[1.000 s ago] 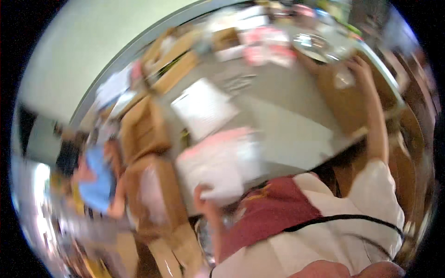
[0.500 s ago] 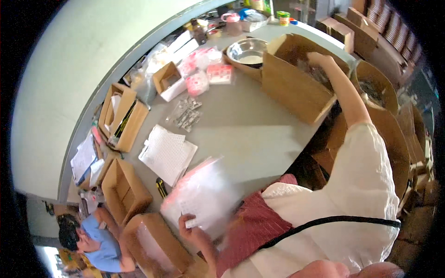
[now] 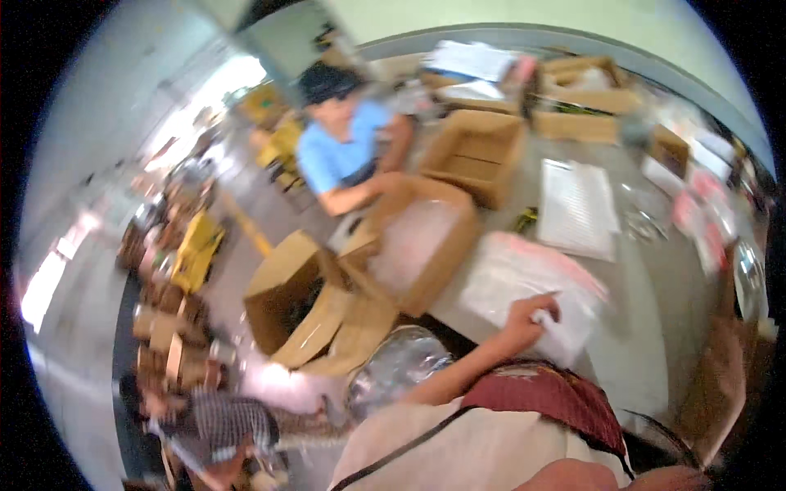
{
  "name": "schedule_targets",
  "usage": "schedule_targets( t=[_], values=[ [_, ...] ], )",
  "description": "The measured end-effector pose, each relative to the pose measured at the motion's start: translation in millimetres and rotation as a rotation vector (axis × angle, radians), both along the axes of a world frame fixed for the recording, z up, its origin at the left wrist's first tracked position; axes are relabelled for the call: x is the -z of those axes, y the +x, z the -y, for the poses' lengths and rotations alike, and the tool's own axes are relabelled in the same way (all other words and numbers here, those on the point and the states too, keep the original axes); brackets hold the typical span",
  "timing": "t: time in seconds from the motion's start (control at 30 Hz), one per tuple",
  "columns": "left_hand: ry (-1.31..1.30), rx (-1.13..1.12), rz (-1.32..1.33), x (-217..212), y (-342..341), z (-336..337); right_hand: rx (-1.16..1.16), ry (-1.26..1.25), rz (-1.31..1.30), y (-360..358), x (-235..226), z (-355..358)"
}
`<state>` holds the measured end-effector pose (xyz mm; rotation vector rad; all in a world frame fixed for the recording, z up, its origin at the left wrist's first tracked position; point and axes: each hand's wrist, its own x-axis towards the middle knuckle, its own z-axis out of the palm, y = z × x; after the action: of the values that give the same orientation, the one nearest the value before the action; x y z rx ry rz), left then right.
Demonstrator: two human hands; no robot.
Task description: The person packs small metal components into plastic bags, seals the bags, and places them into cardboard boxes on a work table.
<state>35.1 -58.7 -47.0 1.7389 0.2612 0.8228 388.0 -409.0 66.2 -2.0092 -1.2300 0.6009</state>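
My left hand (image 3: 530, 321) is closed, with a small white piece (image 3: 540, 317) showing between its fingers; blur hides what kind of piece it is. Beneath this hand lies a stack of clear plastic bags (image 3: 512, 274) with pink-red edges, spread on the grey table. Just beyond the bags are white printed sheets (image 3: 577, 209) and a black-and-yellow cutter (image 3: 526, 218). My right hand is out of the picture.
A cardboard box with pale plastic inside (image 3: 417, 237) stands left of the bags, an empty-looking box (image 3: 475, 155) behind it. A co-worker in a blue shirt (image 3: 340, 147) sits across. An open carton (image 3: 286, 286) and clear plastic bag (image 3: 401, 368) are nearer. Another person (image 3: 221, 425) is lower left.
The view has swung left, so the table's things now appear further right. My right hand, earlier reaching into a large carton, has left the picture. My left hand still holds the white piece over the bags.
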Motion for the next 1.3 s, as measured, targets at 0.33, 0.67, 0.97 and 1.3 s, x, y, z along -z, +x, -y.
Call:
schedule_targets(
  t=[0.33, 0.67, 0.97, 1.3],
  values=[
    [-0.031, -0.398, -0.027, 9, -68, 2, -0.465, -0.333, 0.264, -44, 141, -136],
    [-0.256, -0.628, -0.018, 65, -110, 19, -0.384, -0.194, 0.235, -103, 201, -148],
    [-0.266, -0.420, 0.089, 59, -73, 10, -0.281, 0.003, 0.307, -96, 252, -134],
    [-0.392, -0.392, 0.031, 59, -70, -28, -0.091, 0.040, 0.452, -163, 206, -202]
  ],
)
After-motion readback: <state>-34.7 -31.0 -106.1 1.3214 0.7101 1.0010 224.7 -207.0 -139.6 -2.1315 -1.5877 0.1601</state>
